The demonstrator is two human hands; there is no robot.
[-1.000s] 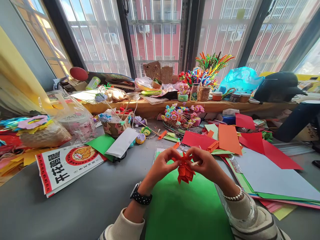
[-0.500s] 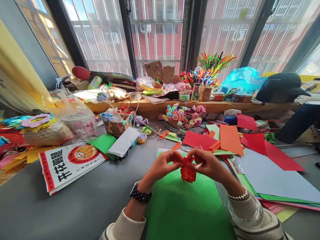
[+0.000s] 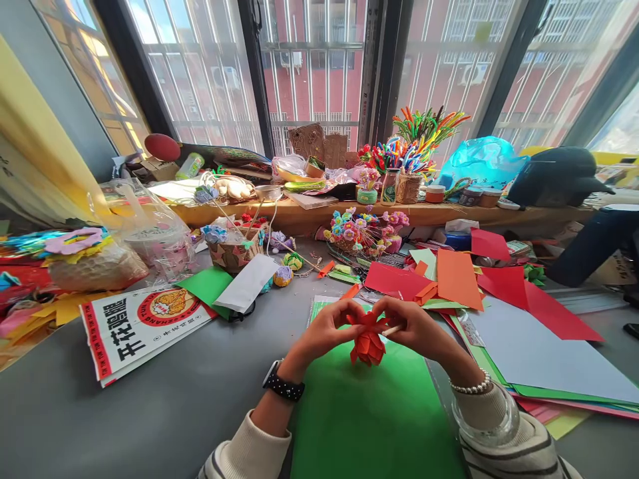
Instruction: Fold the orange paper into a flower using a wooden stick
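Note:
Between my two hands hangs a red paper flower (image 3: 369,348) with layered, folded petals. My left hand (image 3: 333,327) pinches its petals from the left, thumb and finger closed on the paper. On the other side my right hand (image 3: 407,327) grips the flower's edge, and a thin pale stick (image 3: 393,330) pokes out between its fingers. Below the flower lies a green sheet (image 3: 369,419) on the grey table. The far petals are partly hidden behind my fingers.
Red and orange paper pieces (image 3: 458,278) and a stack of coloured sheets (image 3: 544,352) lie to the right. A printed paper bag (image 3: 150,326) is at left. Farther back stand a basket (image 3: 234,253), small crocheted flowers (image 3: 349,229) and a crowded windowsill (image 3: 214,214).
The red flower has turned and shifted slightly left, so more of its layered petals shows below my fingers. Both hands keep their pinch on it.

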